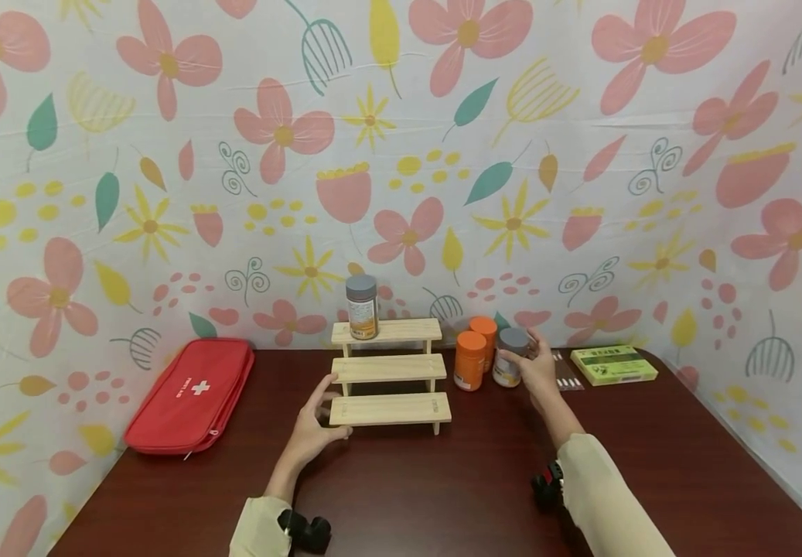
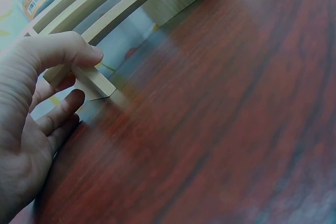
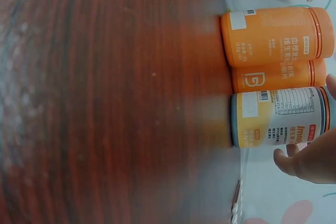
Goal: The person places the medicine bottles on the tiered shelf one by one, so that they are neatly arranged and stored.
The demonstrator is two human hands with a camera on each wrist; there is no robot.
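A three-step wooden stand (image 1: 390, 410) sits on the table, with a grey-lidded bottle (image 1: 362, 309) upright on its top step. My left hand (image 1: 308, 433) holds the stand's left end. In the left wrist view, that hand's thumb (image 2: 86, 53) lies against the lowest step and the other fingers curve below and behind it. To the stand's right, my right hand (image 1: 538, 370) grips a second grey-lidded bottle (image 1: 507, 371) around its lid. This bottle (image 3: 278, 116) has a white and yellow label and is upright, beside two orange bottles (image 1: 469, 363).
A red first-aid pouch (image 1: 192, 394) lies at the table's left. Right of the bottles are a clear pack with white pieces (image 1: 569, 382) and a yellow-green box (image 1: 612, 365). A flower-patterned cloth (image 1: 407, 155) hangs behind the dark wood table (image 1: 428, 495).
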